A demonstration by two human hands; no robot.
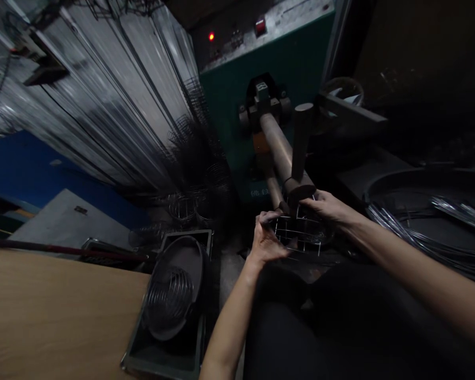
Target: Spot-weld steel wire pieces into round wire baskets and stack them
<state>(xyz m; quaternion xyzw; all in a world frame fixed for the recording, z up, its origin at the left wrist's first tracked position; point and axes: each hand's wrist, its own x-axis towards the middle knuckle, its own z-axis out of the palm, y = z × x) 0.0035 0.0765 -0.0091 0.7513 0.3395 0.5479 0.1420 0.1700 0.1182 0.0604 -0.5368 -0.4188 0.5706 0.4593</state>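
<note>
My left hand (266, 238) and my right hand (328, 207) both grip a small wire grid frame (298, 233), one at its left edge and one at its right. The frame sits under the round head of a long metal arm (279, 145) that sticks out from a green machine (269, 79). An upright dark cylinder (301, 140) stands on the arm's end, just above the frame. My fingers are curled round the wires on both sides.
A tray with a dark pan and coiled wire rings (173, 295) lies at the lower left beside a wooden board (55, 311). Stacked wire cages (200, 158) stand left of the machine. A round tub of loose wire (431, 221) sits on the right.
</note>
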